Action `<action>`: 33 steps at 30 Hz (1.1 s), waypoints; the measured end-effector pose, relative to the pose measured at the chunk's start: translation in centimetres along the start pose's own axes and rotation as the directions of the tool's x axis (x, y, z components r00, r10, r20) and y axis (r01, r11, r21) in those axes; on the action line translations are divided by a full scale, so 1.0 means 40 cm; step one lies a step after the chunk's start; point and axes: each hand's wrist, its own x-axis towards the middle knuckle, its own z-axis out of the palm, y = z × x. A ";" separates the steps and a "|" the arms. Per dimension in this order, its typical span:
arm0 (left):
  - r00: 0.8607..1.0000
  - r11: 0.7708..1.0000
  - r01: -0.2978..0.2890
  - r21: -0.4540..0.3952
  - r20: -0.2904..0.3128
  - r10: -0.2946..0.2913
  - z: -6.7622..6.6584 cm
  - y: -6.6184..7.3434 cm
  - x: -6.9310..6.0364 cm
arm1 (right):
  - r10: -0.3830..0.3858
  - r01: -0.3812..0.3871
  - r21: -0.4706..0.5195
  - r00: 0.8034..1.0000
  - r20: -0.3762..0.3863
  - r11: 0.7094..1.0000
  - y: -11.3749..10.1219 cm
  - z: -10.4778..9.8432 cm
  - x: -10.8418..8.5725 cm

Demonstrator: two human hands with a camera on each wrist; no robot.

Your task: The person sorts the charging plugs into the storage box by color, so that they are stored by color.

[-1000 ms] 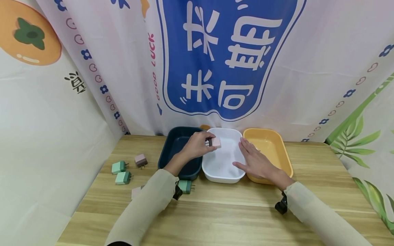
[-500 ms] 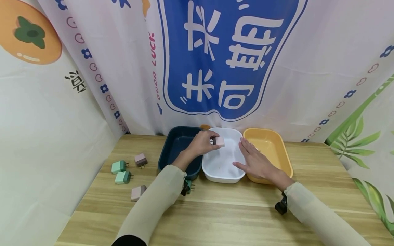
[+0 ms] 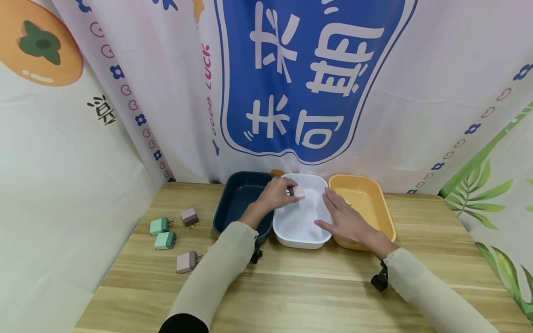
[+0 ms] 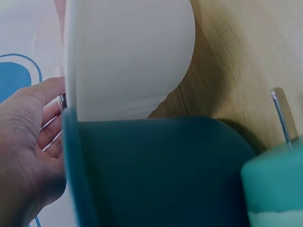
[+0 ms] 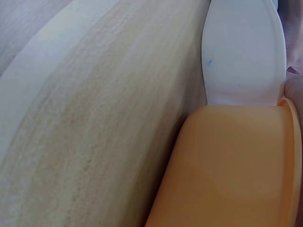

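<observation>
My left hand pinches a pink charger plug between thumb and fingers. It is over the left part of the white tray, and the plug's darker prong end points back toward the palm. In the left wrist view the tray walls hide most of the plug. My right hand lies with straight fingers over the rims where the white tray meets the yellow tray. Nothing shows in its grip. The dark blue tray stands beneath my left wrist.
At the left of the table are two green charger plugs and two pink ones. Another green charger plug shows by the dark blue tray in the left wrist view. A printed curtain hangs behind the trays.
My left hand has shifted slightly right with the pink plug. Its sleeve now uncovers a pink plug on the table and hides the green one near the dark tray. The right hand stays put.
</observation>
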 end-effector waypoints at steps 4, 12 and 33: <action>1.000 1.000 0.014 -0.008 0.007 -0.014 0.007 -0.005 0.006 | 0.001 -0.001 0.003 1.000 0.004 1.000 0.001 0.001 0.000; 0.999 0.996 0.051 -0.073 0.011 -0.051 0.005 -0.012 0.003 | 0.000 0.000 0.006 1.000 0.001 1.000 0.002 0.003 0.001; 1.000 0.996 -0.013 -0.089 0.001 0.014 -0.062 -0.004 -0.060 | 0.004 -0.005 0.009 1.000 0.011 1.000 -0.002 -0.004 -0.004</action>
